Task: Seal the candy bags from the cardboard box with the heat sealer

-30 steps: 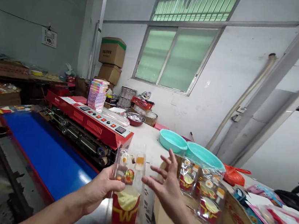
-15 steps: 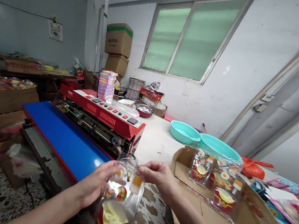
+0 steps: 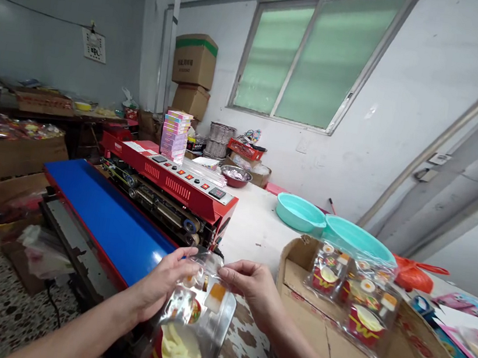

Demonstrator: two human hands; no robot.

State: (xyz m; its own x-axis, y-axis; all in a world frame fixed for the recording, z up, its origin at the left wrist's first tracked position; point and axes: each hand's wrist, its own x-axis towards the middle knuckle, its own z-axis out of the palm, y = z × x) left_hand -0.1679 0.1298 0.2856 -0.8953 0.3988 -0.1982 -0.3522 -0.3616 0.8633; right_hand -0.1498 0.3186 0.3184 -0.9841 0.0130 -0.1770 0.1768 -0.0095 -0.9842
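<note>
A clear plastic bag point(image 3: 182, 324) with a red fries carton and small food pieces inside hangs between my two hands. My left hand point(image 3: 164, 281) pinches its upper left edge. On the upper right edge, the thumb and fingers of my right hand point(image 3: 247, 280) are closed. The bag's open-looking top lies near the right end of the red sealing machine point(image 3: 168, 181), in front of its rollers. Along the machine's front runs a blue conveyor belt point(image 3: 105, 220). Similar filled bags point(image 3: 366, 313) lean in a cardboard box point(image 3: 331, 349) to my right.
Two turquoise basins point(image 3: 298, 213) stand on the white table point(image 3: 255, 222) behind the box. A red plastic bag point(image 3: 415, 275) sits right of them. Stacked pink and purple boxes point(image 3: 175, 138) rise behind the machine. Cartons point(image 3: 17, 155) stand at the left.
The view has shifted slightly, so the surroundings appear a little further right. Both hands keep hold of the bag's top, and the bag has tilted a little with its glare changing.
</note>
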